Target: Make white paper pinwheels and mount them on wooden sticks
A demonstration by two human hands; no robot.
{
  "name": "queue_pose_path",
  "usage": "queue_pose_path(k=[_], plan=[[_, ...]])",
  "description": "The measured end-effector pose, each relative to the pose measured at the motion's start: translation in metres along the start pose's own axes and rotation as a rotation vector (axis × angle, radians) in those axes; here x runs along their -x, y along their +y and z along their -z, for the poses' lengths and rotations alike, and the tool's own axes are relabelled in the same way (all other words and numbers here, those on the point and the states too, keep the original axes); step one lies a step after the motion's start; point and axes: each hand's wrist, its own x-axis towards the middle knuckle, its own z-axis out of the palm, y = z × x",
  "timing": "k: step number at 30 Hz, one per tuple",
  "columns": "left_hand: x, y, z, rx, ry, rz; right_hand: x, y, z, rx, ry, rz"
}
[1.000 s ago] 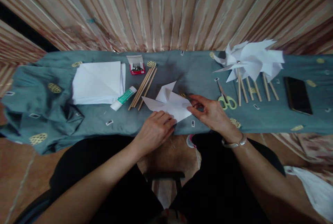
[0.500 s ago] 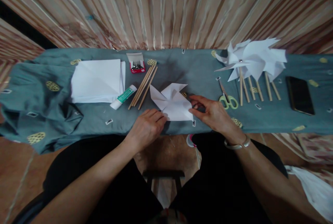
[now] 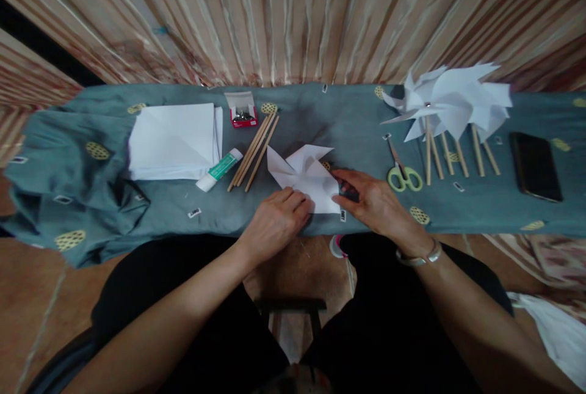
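A partly folded white paper pinwheel [image 3: 315, 181] lies on the cloth in front of me, some of its corners turned in toward the middle. My left hand [image 3: 279, 218] has its fingers curled over the near left edge of the paper, pressing there. At the right edge, my right hand [image 3: 373, 201] grips a corner between thumb and fingers; the fingertips are partly in shadow. Just left of the pinwheel lie several thin wooden sticks [image 3: 253, 153]. Beside these is a glue stick [image 3: 220, 169] with a green label.
A stack of white paper [image 3: 171, 140] lies at the left. Behind the sticks stands an open red-and-white box of metal pins [image 3: 242, 114]. On the right are green-handled scissors [image 3: 403, 177], several finished pinwheels [image 3: 451, 104] on sticks and a black phone [image 3: 535, 166].
My left hand has slid right along the near edge of the paper, farther over it. My right hand stays at the right edge. The view has shifted slightly.
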Motion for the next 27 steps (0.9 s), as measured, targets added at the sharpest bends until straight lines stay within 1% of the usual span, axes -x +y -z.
queue_pose_path(k=[6,9,11,13,16,20,24,27], plan=[[0.000,0.000,0.000,-0.013,0.006,-0.037,0.002,-0.001,0.000,-0.035,0.023,0.044],[0.001,0.000,0.000,-0.009,0.022,-0.010,0.003,-0.002,0.004,-0.056,0.084,0.076],[0.001,0.000,0.001,0.007,0.038,0.011,0.003,-0.004,0.008,-0.077,0.099,0.097],[0.003,0.000,0.003,0.023,0.050,0.019,0.004,-0.007,0.010,-0.122,0.069,0.128],[0.007,0.002,0.005,0.047,0.054,0.020,0.006,-0.012,0.009,-0.207,-0.011,0.164],[0.012,0.003,0.005,0.081,0.044,0.018,0.007,-0.015,0.004,-0.278,-0.080,0.136],[0.013,0.003,0.004,0.091,0.041,0.020,0.004,-0.015,0.000,-0.317,-0.088,0.093],[0.013,0.004,0.006,0.088,0.021,0.017,0.000,-0.016,-0.005,-0.322,-0.049,0.080]])
